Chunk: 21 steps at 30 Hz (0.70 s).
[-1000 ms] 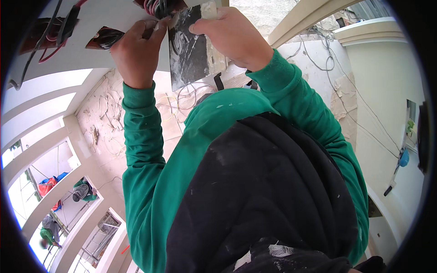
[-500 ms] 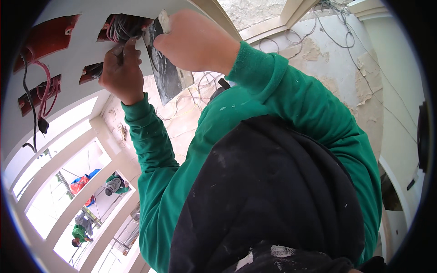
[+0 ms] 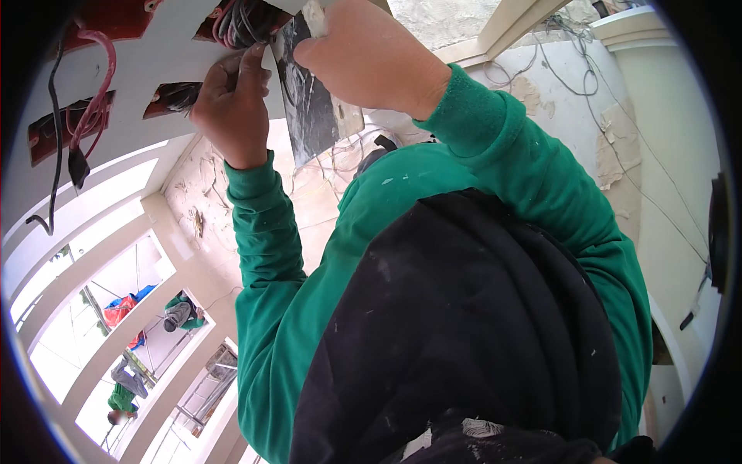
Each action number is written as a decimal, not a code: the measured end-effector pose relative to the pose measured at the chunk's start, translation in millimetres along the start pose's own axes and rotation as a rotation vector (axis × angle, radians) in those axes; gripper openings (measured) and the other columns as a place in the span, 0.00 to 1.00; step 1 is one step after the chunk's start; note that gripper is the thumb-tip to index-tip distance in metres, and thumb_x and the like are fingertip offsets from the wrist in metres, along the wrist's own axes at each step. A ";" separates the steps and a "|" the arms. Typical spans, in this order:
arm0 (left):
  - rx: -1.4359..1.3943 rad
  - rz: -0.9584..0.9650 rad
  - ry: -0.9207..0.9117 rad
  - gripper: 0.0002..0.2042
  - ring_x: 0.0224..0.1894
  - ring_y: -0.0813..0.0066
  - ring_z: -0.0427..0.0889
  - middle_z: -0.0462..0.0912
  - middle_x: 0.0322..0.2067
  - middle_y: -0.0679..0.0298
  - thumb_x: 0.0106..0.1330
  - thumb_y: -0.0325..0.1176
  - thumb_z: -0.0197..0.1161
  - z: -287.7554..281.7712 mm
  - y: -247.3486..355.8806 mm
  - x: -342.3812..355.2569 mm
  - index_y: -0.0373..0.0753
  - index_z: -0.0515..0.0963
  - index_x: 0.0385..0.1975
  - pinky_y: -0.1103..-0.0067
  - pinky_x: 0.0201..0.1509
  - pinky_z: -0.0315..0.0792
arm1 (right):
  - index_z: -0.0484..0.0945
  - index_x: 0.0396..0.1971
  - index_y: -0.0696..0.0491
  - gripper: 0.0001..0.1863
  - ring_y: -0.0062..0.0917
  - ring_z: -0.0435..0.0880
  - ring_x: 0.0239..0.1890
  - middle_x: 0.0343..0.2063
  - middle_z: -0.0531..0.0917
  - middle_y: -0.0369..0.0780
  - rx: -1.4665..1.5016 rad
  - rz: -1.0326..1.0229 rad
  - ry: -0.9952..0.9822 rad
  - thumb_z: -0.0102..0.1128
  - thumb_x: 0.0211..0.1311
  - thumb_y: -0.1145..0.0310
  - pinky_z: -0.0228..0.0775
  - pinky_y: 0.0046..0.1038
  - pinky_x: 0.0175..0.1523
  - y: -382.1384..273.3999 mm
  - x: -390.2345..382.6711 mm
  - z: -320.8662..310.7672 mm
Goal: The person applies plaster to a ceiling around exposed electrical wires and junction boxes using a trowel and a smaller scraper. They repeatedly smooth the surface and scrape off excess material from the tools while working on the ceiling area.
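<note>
My left hand (image 3: 233, 108) is raised to the pale wall, its fingers curled and its thumb up against a bundle of grey and red wires (image 3: 241, 25). That bundle spills from a red recessed box (image 3: 207, 29); the fingertips partly hide where they meet the wires. Just to the right, my right hand (image 3: 375, 58) is closed around the pale handle (image 3: 314, 17) of a plastering trowel. The trowel's dark flat blade (image 3: 305, 104), smeared with white, stands on edge beside the box and wires.
More red boxes (image 3: 116, 19) are set in the wall, with a black cable (image 3: 56, 147) and pink conduit (image 3: 100, 66) hanging out. Loose cables (image 3: 591, 73) lie on the patchy floor at right. Through the slatted opening, two people (image 3: 184, 313) in green are on scaffolding below.
The wall, boxes and both hands sit slightly higher and, around the hands, further right in view. The trowel stays in my right hand, and my left hand remains by the wires.
</note>
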<state>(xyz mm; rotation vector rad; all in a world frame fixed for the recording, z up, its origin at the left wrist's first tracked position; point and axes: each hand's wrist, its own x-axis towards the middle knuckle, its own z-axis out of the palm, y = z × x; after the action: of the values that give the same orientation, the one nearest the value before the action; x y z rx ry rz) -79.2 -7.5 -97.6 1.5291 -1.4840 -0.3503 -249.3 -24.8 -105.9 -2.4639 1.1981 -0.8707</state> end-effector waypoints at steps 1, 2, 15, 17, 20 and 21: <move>-0.002 -0.009 0.001 0.12 0.18 0.86 0.74 0.81 0.17 0.66 0.63 0.33 0.71 1.8 -2.1 -3.4 0.30 0.82 0.25 0.85 0.24 0.66 | 0.83 0.28 0.56 0.06 0.44 0.84 0.27 0.21 0.80 0.51 0.013 0.012 -0.052 0.58 0.52 0.73 0.74 0.42 0.32 -1.4 -1.5 -7.6; 0.001 -0.058 -0.036 0.14 0.18 0.86 0.73 0.81 0.16 0.66 0.65 0.37 0.70 0.7 -7.3 -6.7 0.31 0.83 0.24 0.85 0.24 0.66 | 0.80 0.27 0.59 0.06 0.48 0.83 0.27 0.21 0.79 0.53 0.024 0.025 -0.105 0.55 0.55 0.74 0.74 0.44 0.34 -2.5 -1.9 -16.7; -1.299 -0.657 -0.293 0.11 0.37 0.76 0.82 0.84 0.38 0.60 0.72 0.32 0.55 25.4 -15.2 -22.6 0.29 0.79 0.42 0.79 0.43 0.75 | 0.83 0.31 0.61 0.11 0.36 0.79 0.24 0.18 0.79 0.47 0.419 0.517 -0.157 0.60 0.57 0.68 0.69 0.33 0.32 -26.8 2.0 -51.4; -1.300 -0.676 -0.299 0.11 0.35 0.77 0.82 0.85 0.36 0.61 0.71 0.32 0.56 25.2 -13.3 -22.3 0.30 0.80 0.40 0.80 0.42 0.75 | 0.82 0.33 0.62 0.12 0.32 0.78 0.24 0.20 0.80 0.46 0.337 0.307 -0.153 0.60 0.59 0.67 0.68 0.31 0.33 -15.8 -5.2 -45.2; -1.241 -0.666 -0.286 0.11 0.34 0.78 0.82 0.85 0.35 0.62 0.71 0.32 0.56 24.9 -15.0 -20.6 0.30 0.80 0.39 0.82 0.40 0.75 | 0.84 0.31 0.55 0.08 0.40 0.83 0.26 0.20 0.80 0.49 0.298 0.258 -0.094 0.60 0.50 0.73 0.73 0.37 0.31 -16.1 -8.1 -40.8; -1.221 -0.677 -0.289 0.11 0.33 0.78 0.82 0.85 0.35 0.62 0.70 0.32 0.56 21.9 -12.0 -20.7 0.30 0.80 0.39 0.82 0.40 0.75 | 0.84 0.30 0.54 0.08 0.42 0.84 0.27 0.21 0.80 0.49 0.254 0.211 -0.063 0.60 0.48 0.75 0.74 0.38 0.30 -16.3 -9.7 -38.6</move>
<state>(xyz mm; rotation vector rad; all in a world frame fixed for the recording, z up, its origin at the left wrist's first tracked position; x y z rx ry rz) -92.8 -0.4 -126.1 0.8814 -0.5764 -1.5810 -267.8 -6.2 -71.7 -2.1067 1.2160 -0.8230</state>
